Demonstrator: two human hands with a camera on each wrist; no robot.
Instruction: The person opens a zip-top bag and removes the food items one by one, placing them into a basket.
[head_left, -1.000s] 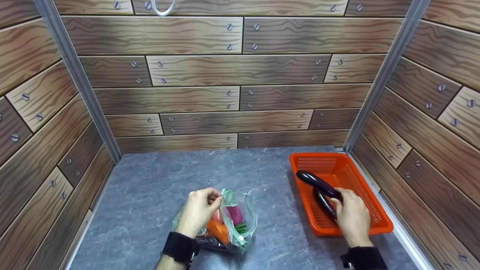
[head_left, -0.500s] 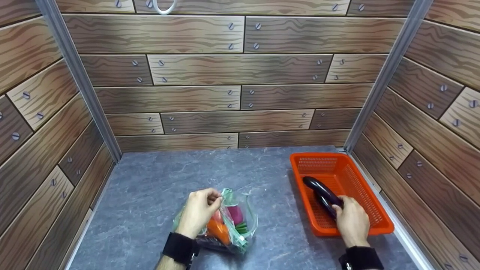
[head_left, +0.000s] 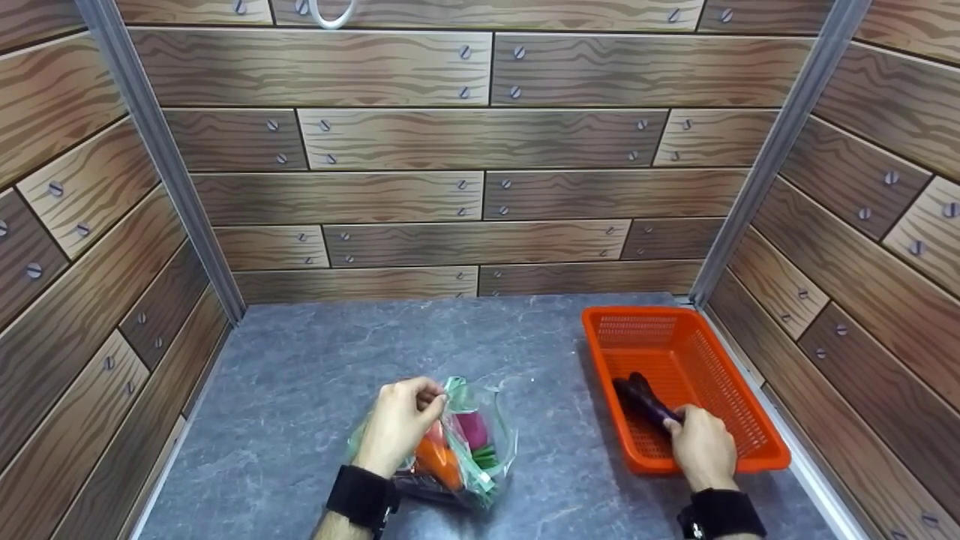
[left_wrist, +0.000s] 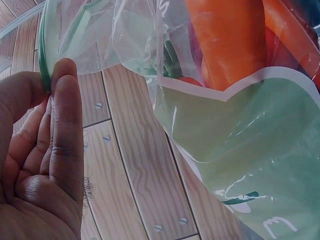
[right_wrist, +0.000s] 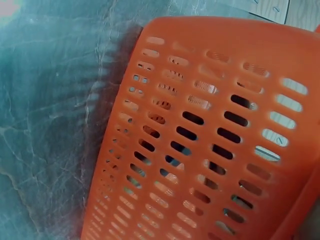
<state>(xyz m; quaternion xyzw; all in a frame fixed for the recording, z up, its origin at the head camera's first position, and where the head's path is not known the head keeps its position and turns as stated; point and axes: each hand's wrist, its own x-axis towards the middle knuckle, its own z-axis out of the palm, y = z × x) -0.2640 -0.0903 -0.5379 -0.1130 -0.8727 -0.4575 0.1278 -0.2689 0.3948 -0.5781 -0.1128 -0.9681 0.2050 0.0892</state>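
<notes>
My left hand [head_left: 397,424] pinches the green zip edge of a clear plastic bag [left_wrist: 270,135] between thumb and forefinger. Through the film show an orange carrot [left_wrist: 225,40], a purple vegetable [head_left: 472,429], something green [head_left: 484,455] and a dark, glossy shape along the bottom. Over at the right, my right hand [head_left: 705,450] grips one end of an eggplant [head_left: 654,405] low inside an orange plastic basket [head_left: 637,312]. A second eggplant [head_left: 622,390] lies against it, mostly covered. From the right wrist, the slotted basket wall hides the hand and the eggplants.
Wood-patterned walls [head_left: 405,139] enclose the grey marbled table [head_left: 300,367] at the back and both sides. The basket stands close to the right wall. A white ring [head_left: 332,16] hangs at the top of the back wall.
My right hand has lowered the eggplant into the basket, its far tip sinking down beside the other eggplant. My left hand and the bag have stayed in place.
</notes>
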